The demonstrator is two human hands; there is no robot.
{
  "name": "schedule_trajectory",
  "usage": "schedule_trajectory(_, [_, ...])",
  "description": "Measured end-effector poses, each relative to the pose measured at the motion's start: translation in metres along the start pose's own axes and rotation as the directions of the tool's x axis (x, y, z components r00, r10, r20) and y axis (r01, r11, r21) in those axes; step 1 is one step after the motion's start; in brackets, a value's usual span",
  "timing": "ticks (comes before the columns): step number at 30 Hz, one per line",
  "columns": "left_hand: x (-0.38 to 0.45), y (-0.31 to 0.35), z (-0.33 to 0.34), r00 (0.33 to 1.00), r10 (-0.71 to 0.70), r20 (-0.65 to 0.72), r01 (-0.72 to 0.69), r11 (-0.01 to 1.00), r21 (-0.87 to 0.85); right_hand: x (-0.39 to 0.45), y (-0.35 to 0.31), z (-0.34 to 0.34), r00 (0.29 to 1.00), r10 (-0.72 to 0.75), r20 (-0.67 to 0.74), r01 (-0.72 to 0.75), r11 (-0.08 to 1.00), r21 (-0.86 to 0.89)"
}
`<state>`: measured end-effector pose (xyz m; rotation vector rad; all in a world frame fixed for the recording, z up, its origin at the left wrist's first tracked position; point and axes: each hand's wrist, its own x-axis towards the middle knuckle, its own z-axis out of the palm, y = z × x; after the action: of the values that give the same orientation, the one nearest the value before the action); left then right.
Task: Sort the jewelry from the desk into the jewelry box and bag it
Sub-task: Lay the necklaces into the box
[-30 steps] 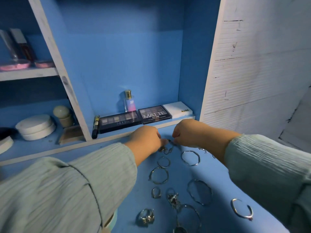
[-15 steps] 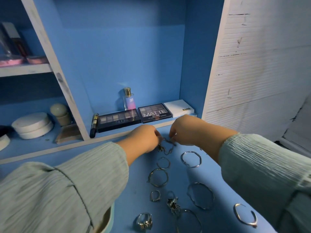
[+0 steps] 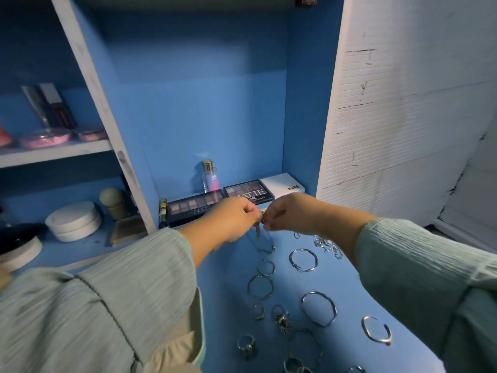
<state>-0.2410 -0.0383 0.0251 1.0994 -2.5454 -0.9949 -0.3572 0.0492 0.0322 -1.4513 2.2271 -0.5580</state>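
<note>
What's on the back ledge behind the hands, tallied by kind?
Dark eyeshadow palettes: 2
White flat box marked NUDE: 1
Clear perfume bottle with gold cap: 1
Black-and-gold slim tube: 1
Total: 5

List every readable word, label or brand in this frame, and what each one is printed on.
"NUDES": on the long dark eyeshadow palette, left on the shelf ledge.
"MATTE": on the dark eyeshadow palette beside it; the small line under it is too blurred to read.
"NUDE": on the flat white box.
"SB": on the small clear perfume bottle with a gold cap.
Print on the dark tubes on the upper left shelf is unreadable.
</note>
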Motion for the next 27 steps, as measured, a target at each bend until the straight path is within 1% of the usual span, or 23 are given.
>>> schedule_trajectory(3, [-0.012,0.012,-0.012,1.000,0.011,-0.020,-0.012,0.998,-0.066,-0.009,-0.014,-0.014,1.000,0.002,-0.012,-0.001,1.000,0.024])
schedule_trajectory(5, [-0.021,0.021,-0.023,0.998,0.044,-0.039,-0.044,0.999,-0.018,-0.018,-0.022,-0.025,1.000,0.000,-0.006,0.000,1.000,0.025])
schedule_trajectory(7, [-0.030,0.029,-0.034,0.995,0.082,-0.055,-0.080,0.996,0.030,-0.027,-0.031,-0.037,1.000,-0.010,-0.001,0.010,1.000,-0.020])
schedule_trajectory(12, [-0.054,0.035,-0.046,0.992,0.113,-0.048,-0.109,0.991,0.080,-0.050,-0.039,-0.047,0.999,-0.041,0.014,0.041,0.998,-0.037])
schedule_trajectory(15, [-0.068,0.031,-0.044,0.992,0.122,-0.018,-0.120,0.990,0.078,-0.066,-0.037,-0.046,0.999,-0.040,0.020,0.041,0.998,-0.055])
schedule_trajectory(18, [-0.083,0.028,-0.044,0.994,0.110,0.015,-0.111,0.991,0.069,-0.081,-0.034,-0.045,0.999,-0.038,-0.021,0.038,0.999,-0.022])
schedule_trajectory(22, [-0.101,0.024,-0.048,0.993,0.111,0.037,-0.115,0.985,0.131,-0.096,-0.034,-0.044,0.995,-0.051,-0.084,0.055,0.998,0.042])
schedule_trajectory(24, [-0.110,0.021,-0.051,0.994,0.102,0.027,-0.105,0.990,0.096,-0.103,-0.036,-0.043,0.993,-0.065,-0.095,0.073,0.994,0.080])
schedule_trajectory(27, [-0.125,0.018,-0.055,0.996,0.086,0.035,-0.085,0.996,-0.030,-0.113,-0.040,-0.038,0.991,-0.089,-0.098,0.099,0.989,0.108])
